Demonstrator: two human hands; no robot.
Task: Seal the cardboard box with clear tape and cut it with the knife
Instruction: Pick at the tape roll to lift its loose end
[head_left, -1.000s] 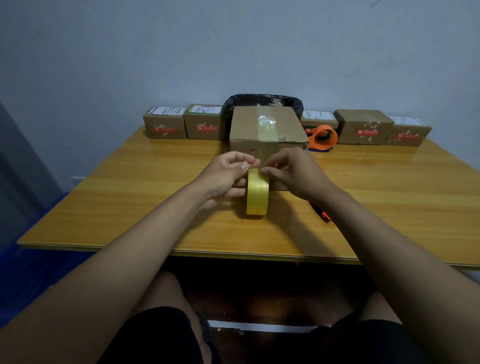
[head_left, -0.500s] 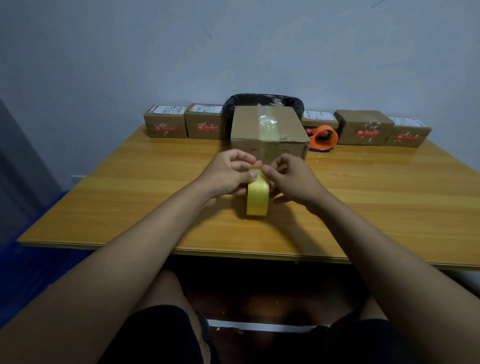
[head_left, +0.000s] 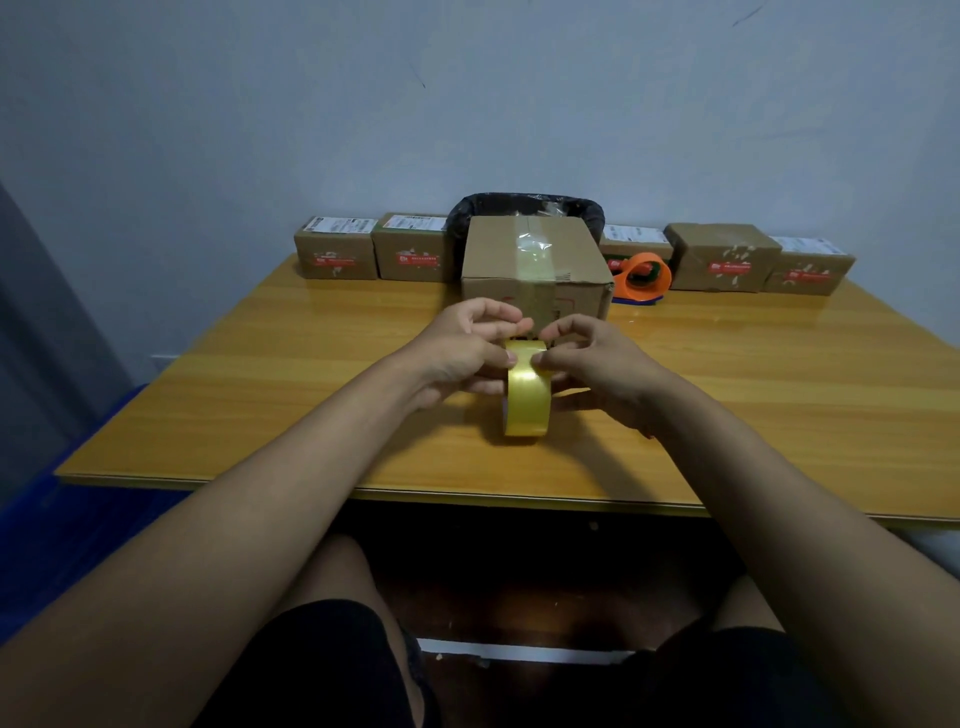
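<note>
A cardboard box (head_left: 535, 260) stands mid-table with a strip of clear tape along its top and down its front. In front of it a yellowish roll of clear tape (head_left: 527, 395) stands on edge on the wooden table (head_left: 260, 395). My left hand (head_left: 462, 353) holds the roll's left side, thumb on its top. My right hand (head_left: 597, 358) pinches the roll's top from the right. The knife is hidden under my right forearm.
Several small cardboard parcels (head_left: 337, 249) line the back edge against the wall. A black-lined bin (head_left: 530, 205) sits behind the box. An orange tape dispenser (head_left: 644, 278) lies to the box's right. My knees show below the table's front edge.
Both hands have slid slightly toward me along the roll's top, fingertips now pinching the tape surface. The orange knife handle seen earlier beside my right forearm is now covered.
</note>
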